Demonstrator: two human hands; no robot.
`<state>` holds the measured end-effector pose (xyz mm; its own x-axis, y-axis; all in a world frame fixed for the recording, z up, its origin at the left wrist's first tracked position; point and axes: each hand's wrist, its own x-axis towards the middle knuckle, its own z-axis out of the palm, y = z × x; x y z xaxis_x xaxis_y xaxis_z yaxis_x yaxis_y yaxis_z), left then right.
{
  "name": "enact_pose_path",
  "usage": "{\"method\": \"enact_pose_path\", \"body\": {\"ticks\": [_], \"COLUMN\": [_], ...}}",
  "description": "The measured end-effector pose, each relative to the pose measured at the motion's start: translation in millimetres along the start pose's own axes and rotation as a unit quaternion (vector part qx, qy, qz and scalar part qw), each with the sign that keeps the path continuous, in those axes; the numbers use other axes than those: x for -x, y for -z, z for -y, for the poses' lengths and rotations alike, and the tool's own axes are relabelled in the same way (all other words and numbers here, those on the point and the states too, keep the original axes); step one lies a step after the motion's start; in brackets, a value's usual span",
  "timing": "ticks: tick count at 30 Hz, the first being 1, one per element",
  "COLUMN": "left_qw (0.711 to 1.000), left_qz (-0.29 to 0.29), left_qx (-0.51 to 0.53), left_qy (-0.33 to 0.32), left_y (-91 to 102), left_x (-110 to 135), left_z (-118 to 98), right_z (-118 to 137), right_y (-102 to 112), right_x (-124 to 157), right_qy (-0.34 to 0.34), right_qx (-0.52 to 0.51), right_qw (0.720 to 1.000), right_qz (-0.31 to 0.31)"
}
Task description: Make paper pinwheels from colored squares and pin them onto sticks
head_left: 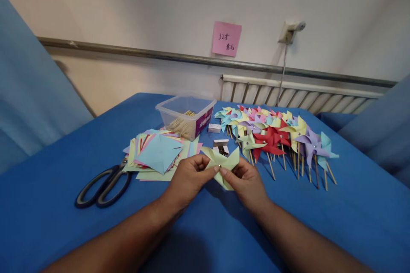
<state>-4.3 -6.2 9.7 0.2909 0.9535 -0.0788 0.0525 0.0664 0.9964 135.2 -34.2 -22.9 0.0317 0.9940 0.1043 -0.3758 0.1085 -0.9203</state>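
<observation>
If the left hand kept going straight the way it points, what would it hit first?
The left hand pinches the yellow-green pinwheel; past that, probably the small open box, though depth is unclear.

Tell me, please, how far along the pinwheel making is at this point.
Done: many finished pinwheels lie at the right. In hand: the left hand and right hand pinch a pale green pinwheel at its centre. Left: a stack of paper squares lies beside the scissors, and sticks sit in the tub.
</observation>
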Motion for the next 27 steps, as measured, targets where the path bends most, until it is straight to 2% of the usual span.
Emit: {"method": "enact_pose_path", "body": {"ticks": [3,5,6,9,11,12,16,18,21,27], "left_qw": [1.000,1.000,0.999,0.996,0.993,0.995,0.986,0.977,0.971,0.972], "left_qz": [-0.001,0.002,-0.001,-0.063,-0.100,-0.088,0.053,0.070,0.065,0.001], "left_qx": [-0.005,0.009,0.019,0.031,0.029,0.039,0.156,0.200,0.231,0.232], "left_qy": [-0.014,-0.021,-0.026,-0.050,-0.048,-0.036,0.011,0.014,0.008,0.023], "left_y": [-1.1,-2.6,-3.3,-4.0,-3.6,-3.5,-5.5,-6.9,-7.5,-3.5], "left_x": [0.5,0.4,0.2,-0.8,0.0,1.2,10.3,14.3,15.8,7.9], "left_z": [0.5,1.5,2.1,2.4,1.0,-0.1,-5.2,-7.3,-9.2,-5.5], "right_z": [-0.7,1.2,3.2,11.7,17.0,18.9,20.7,20.5,20.7,18.9], "right_y": [1.7,4.6,6.5,13.2,17.0,18.2,17.1,13.9,8.9,5.1], "right_x": [0.4,0.6,0.5,-1.1,-2.6,-3.3,-3.4,-1.8,1.5,4.7], "right_qy": [0.028,0.074,0.111,0.250,0.329,0.360,0.444,0.464,0.451,0.415], "right_qx": [0.053,0.147,0.209,0.376,0.444,0.471,0.559,0.585,0.615,0.619], "right_qw": [0.998,0.986,0.971,0.891,0.833,0.805,0.700,0.665,0.647,0.666], "right_qz": [-0.002,-0.013,-0.022,-0.041,-0.029,-0.019,0.004,-0.003,-0.006,0.030]}}
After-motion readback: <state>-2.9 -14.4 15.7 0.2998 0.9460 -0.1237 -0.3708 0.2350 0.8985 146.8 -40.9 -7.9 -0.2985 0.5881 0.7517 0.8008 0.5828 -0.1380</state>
